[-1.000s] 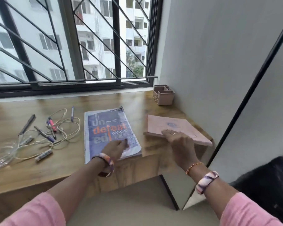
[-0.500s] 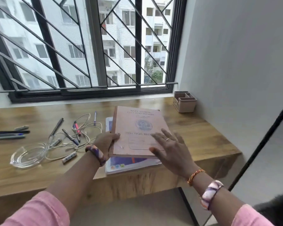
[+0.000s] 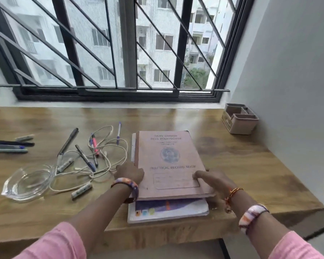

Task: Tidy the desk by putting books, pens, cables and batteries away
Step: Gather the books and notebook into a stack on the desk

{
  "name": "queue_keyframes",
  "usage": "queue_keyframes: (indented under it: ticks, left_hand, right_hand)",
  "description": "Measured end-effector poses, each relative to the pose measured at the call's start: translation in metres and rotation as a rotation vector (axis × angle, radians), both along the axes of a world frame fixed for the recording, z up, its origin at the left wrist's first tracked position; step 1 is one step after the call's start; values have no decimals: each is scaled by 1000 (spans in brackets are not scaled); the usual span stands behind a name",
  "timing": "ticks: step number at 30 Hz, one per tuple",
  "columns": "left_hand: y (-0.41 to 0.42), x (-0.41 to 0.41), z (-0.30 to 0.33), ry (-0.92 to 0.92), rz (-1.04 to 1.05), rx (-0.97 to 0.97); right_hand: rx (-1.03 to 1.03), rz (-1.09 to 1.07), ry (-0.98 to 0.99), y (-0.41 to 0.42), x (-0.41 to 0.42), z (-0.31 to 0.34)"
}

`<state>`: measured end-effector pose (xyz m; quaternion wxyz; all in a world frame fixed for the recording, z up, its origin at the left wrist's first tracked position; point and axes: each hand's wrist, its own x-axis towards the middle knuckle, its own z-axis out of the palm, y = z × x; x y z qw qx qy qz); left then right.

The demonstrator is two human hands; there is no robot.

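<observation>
Head view: I count two books stacked at the desk (image 3: 232, 156) front edge.
My left hand (image 3: 130, 172) and right hand (image 3: 211, 181) grip the pink record book (image 3: 168, 161), now squared lengthwise over the blue book (image 3: 168, 210).

A wide window (image 3: 120, 43) with a dark frame fills the back wall, crossed by upright and slanting black bars (image 3: 181, 42). Through it stands a pale apartment block (image 3: 163, 28) with rows of windows, and a patch of green foliage (image 3: 195, 75) low on the right. Soft, even daylight comes in through the glass. Below runs a white sill (image 3: 108, 105), and against it a wood-grain worktop (image 3: 241, 161) reaches right to a plain grey-white wall (image 3: 288, 62). Under the worktop's front edge shows a strip of pale floor (image 3: 157, 252).
</observation>
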<state>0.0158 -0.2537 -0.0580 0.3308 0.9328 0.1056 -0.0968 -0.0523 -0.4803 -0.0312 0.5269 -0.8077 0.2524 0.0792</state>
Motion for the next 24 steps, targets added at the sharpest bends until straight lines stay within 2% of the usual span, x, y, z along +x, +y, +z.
queue_keyframes:
  ticks: [5,8,14,17,24]
  left_hand:
    - [-15,12,-6,-59,29,66]
    - [-27,17,-7,-108,7,-27]
    - [-40,29,-5,-183,-69,-187]
    - [-37,29,-11,-200,-32,-277]
    - [-36,19,-16,-236,-23,-321]
  right_hand:
    - [-13,-8,18,-7,18,0]
    - [3,-72,-24,-21,22,-2]
    - [317,-236,-150,-51,18,-25]
    - [385,-235,-205,-55,18,-33]
    - [520,-247,-242,-58,20,-39]
